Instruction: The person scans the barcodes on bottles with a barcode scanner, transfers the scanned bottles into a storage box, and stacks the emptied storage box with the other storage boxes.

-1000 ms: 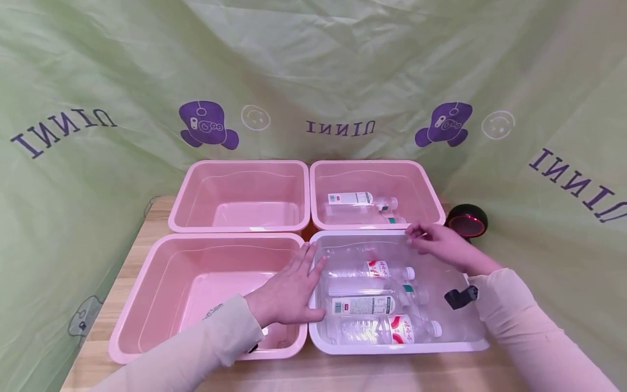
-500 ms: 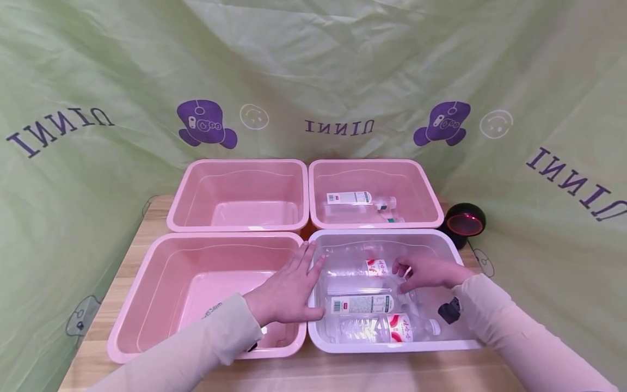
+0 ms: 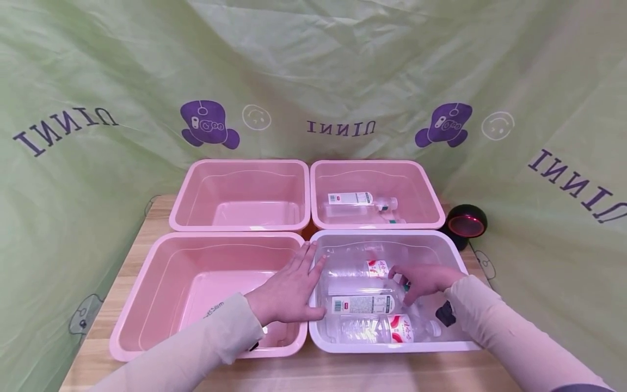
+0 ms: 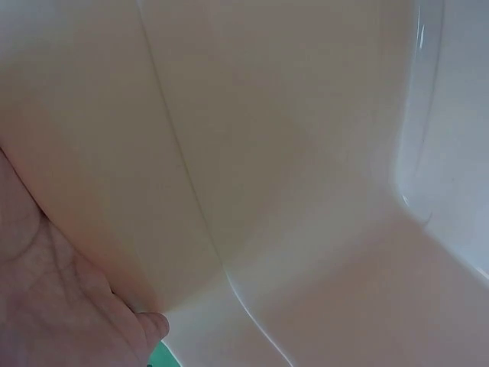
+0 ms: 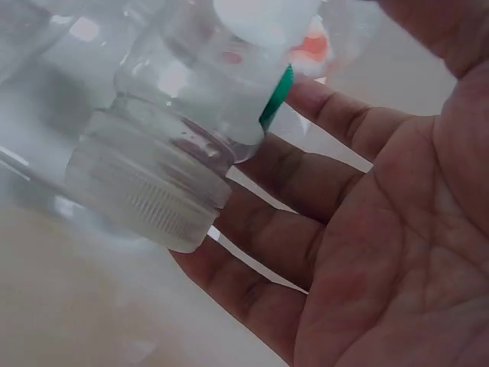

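My left hand (image 3: 291, 286), fingers spread, rests on the meeting rims of the near left pink tub (image 3: 161, 239) and the whitish tub (image 3: 399, 348). Its palm edge shows in the left wrist view. Inside the whitish tub, my right hand (image 3: 423, 282) reaches down at the neck end of a clear plastic bottle (image 5: 176, 122) with a ribbed cap and a bit of green label. The fingers (image 5: 283, 222) lie loosely extended behind the bottle's neck, with the thumb apart from them. Around it lie a white-labelled bottle (image 3: 363, 305) and two red-and-white-labelled bottles, one nearer me (image 3: 372, 330).
Behind stand two more pink tubs, the far left tub (image 3: 238, 228) and the far right tub (image 3: 377, 225), which holds clear bottles (image 3: 350, 199). A black round device (image 3: 467, 221) stands at the right. Green printed cloth (image 3: 313, 65) encloses the wooden table (image 3: 142, 234).
My right hand has gone from the far rim of the whitish tub down and left to the green-labelled bottle. My left hand has stayed in place.
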`<state>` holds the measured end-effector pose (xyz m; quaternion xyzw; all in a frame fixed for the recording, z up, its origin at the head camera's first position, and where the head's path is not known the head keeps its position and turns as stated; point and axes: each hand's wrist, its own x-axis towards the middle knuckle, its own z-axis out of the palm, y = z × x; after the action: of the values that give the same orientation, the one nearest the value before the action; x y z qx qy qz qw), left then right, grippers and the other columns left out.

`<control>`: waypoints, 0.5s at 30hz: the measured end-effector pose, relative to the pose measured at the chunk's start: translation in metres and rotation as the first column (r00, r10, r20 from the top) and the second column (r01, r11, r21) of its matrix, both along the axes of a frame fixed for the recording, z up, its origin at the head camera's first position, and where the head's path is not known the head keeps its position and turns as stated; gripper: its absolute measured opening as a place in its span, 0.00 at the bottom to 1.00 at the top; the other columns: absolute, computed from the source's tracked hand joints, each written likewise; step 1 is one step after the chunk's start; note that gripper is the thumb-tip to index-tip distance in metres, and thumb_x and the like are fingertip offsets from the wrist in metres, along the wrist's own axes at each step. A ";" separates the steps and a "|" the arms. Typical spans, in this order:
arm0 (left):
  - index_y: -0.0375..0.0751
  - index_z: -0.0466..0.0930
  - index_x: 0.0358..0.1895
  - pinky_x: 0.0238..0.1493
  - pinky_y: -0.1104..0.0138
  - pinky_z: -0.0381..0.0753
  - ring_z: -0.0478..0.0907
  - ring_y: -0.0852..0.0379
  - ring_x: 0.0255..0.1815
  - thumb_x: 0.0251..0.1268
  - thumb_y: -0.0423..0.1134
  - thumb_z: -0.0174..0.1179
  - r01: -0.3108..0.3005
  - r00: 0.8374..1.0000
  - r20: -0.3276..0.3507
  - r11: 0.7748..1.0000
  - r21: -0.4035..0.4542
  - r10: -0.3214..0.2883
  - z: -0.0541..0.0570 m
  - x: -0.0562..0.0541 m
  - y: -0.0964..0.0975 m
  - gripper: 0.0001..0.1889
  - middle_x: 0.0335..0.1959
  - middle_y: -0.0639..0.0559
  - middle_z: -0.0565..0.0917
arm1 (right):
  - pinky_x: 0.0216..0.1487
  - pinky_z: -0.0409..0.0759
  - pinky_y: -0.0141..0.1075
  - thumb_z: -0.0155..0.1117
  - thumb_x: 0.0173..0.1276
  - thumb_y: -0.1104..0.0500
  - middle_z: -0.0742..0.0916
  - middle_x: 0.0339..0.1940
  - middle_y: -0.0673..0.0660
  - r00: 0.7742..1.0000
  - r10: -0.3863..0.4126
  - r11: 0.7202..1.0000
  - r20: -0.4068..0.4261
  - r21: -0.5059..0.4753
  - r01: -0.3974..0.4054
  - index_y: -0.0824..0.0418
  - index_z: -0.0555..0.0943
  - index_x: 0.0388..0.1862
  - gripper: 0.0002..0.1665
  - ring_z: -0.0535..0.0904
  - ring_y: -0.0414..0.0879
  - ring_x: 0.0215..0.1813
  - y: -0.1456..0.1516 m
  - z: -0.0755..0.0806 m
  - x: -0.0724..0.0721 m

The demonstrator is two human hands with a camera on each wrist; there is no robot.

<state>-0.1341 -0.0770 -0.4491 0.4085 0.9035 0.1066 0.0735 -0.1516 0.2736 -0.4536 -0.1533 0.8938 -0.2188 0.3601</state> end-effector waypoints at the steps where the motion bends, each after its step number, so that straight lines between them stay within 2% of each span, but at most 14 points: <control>1: 0.29 0.53 0.81 0.79 0.49 0.53 0.43 0.30 0.82 0.61 0.64 0.62 -0.001 1.000 0.003 1.000 -0.002 0.001 0.000 0.000 0.000 0.55 0.81 0.26 0.46 | 0.51 0.77 0.46 0.80 0.49 0.66 0.82 0.42 0.53 1.000 -0.003 1.000 0.006 0.010 0.003 0.56 0.77 0.54 0.33 0.77 0.50 0.46 0.000 -0.001 0.000; 4: 0.29 0.54 0.80 0.79 0.48 0.53 0.43 0.29 0.82 0.61 0.63 0.62 0.000 1.000 0.003 1.000 -0.002 0.000 0.000 0.000 0.000 0.54 0.81 0.26 0.47 | 0.50 0.76 0.46 0.80 0.49 0.68 0.80 0.41 0.52 0.999 -0.024 0.999 0.026 0.044 0.023 0.54 0.77 0.55 0.34 0.75 0.50 0.46 -0.001 0.000 0.002; 8: 0.28 0.54 0.80 0.79 0.48 0.53 0.43 0.28 0.81 0.60 0.63 0.62 0.003 1.000 0.000 1.000 -0.006 -0.003 0.001 0.001 0.001 0.54 0.81 0.25 0.47 | 0.51 0.76 0.48 0.81 0.51 0.66 0.80 0.43 0.53 0.999 -0.039 0.998 0.025 0.052 0.038 0.53 0.77 0.57 0.34 0.74 0.50 0.48 0.001 0.006 0.003; 11: 0.27 0.55 0.80 0.79 0.48 0.53 0.43 0.28 0.81 0.60 0.63 0.61 0.007 1.000 -0.009 1.000 -0.009 -0.007 0.002 0.001 0.001 0.54 0.81 0.25 0.48 | 0.50 0.77 0.45 0.80 0.53 0.63 0.80 0.44 0.53 1.000 -0.003 1.000 -0.018 -0.004 0.002 0.58 0.77 0.60 0.35 0.75 0.49 0.47 0.008 0.017 0.004; 15: 0.27 0.55 0.80 0.79 0.49 0.53 0.43 0.28 0.81 0.60 0.62 0.61 0.008 1.000 -0.014 1.000 -0.010 -0.008 0.003 0.001 0.000 0.54 0.81 0.25 0.48 | 0.47 0.79 0.40 0.78 0.56 0.61 0.81 0.47 0.54 0.999 0.007 0.993 -0.053 -0.117 -0.013 0.65 0.75 0.65 0.38 0.76 0.48 0.48 0.016 0.037 0.005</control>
<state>-0.1329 -0.0770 -0.4464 0.4124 0.9030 0.0987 0.0695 -0.1464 0.2893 -0.4164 -0.1845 0.8878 -0.2651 0.3280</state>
